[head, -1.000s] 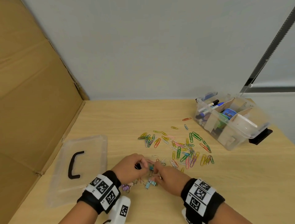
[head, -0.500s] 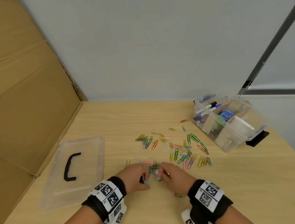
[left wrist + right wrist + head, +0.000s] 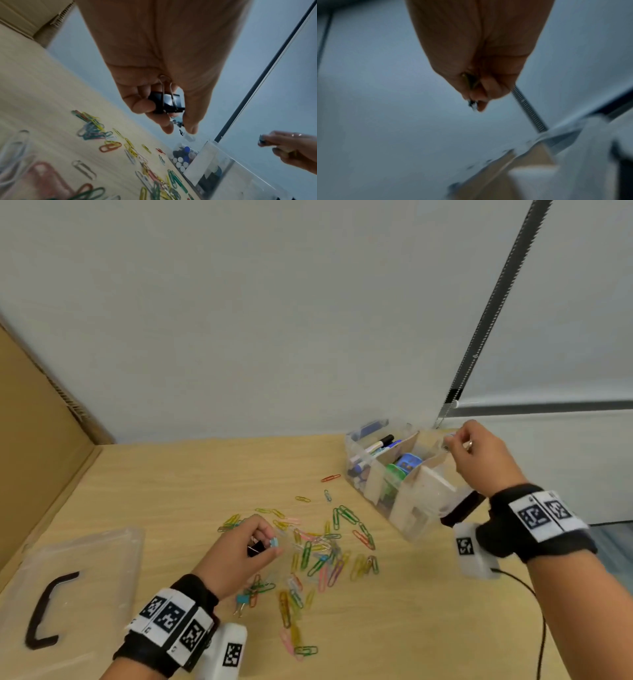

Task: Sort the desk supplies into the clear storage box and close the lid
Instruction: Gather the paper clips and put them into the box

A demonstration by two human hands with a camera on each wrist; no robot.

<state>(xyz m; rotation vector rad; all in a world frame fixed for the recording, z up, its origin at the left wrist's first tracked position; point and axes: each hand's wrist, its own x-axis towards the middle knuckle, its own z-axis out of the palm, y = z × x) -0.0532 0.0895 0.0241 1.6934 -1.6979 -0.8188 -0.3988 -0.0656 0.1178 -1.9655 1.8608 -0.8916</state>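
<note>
The clear storage box [image 3: 411, 515] stands at the table's right, split by cardboard dividers and holding markers and other supplies. Above its far right compartment my right hand [image 3: 459, 445] pinches a small binder clip [image 3: 261, 140]. My left hand [image 3: 265, 544] hovers over the scattered paper clips [image 3: 318, 553], gripping a black binder clip [image 3: 167, 103] and a small blue one [image 3: 274, 542]. One more blue binder clip [image 3: 243, 600] lies on the table near my left wrist. The box's clear lid [image 3: 68, 594], with a black handle, lies flat at the left.
A cardboard wall [image 3: 37, 446] closes off the left side. A grey wall runs behind the wooden table [image 3: 205, 474]. A black object [image 3: 460, 510] sits against the box's near right end. A cable [image 3: 537, 611] trails from my right wrist device.
My right hand has left the clip pile and risen to the right, over the box, with a small clip. My left hand has lifted with binder clips in it. The view has shifted.
</note>
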